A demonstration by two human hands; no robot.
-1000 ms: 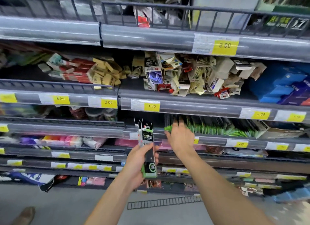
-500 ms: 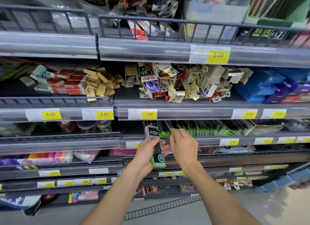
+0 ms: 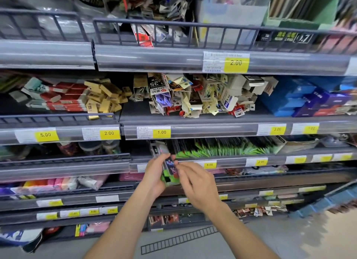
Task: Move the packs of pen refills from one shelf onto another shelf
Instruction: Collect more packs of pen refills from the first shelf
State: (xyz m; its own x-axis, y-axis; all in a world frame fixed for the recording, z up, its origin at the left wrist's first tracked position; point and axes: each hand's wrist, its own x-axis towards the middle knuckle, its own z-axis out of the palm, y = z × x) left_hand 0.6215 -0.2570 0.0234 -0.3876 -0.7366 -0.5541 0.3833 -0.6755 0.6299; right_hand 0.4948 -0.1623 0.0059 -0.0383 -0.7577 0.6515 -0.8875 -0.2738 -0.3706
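— Where's the pack of refills now?

— In front of the shelving, at the height of the shelf lip (image 3: 193,163) under the green row. The left hand (image 3: 154,176) holds a small stack of packs (image 3: 167,171), black cards with green ends, upright and leaning a little. Its fingers are wrapped round the stack from the left.

— And the other hand?

— The right hand (image 3: 195,183) is just beside the stack, its fingertips (image 3: 178,167) narrowed to a pinch at the stack's right edge. Whether they grip a pack or only touch it I can't tell; it's blurred.

— So what's the step, you reckon?

— Gathering, I'd say: adding a pack to the stack or squaring it up. The row of green packs (image 3: 222,150) on the shelf behind looks barely thinned, so plenty remains.

— How to do it well?

— Keep the cards flush before loosening the left grip; they look thin and slippery, and a loose fan could slide out. I'd take modest stacks, carry them vertical, and clear the price rail (image 3: 208,164) rather than drag across it.
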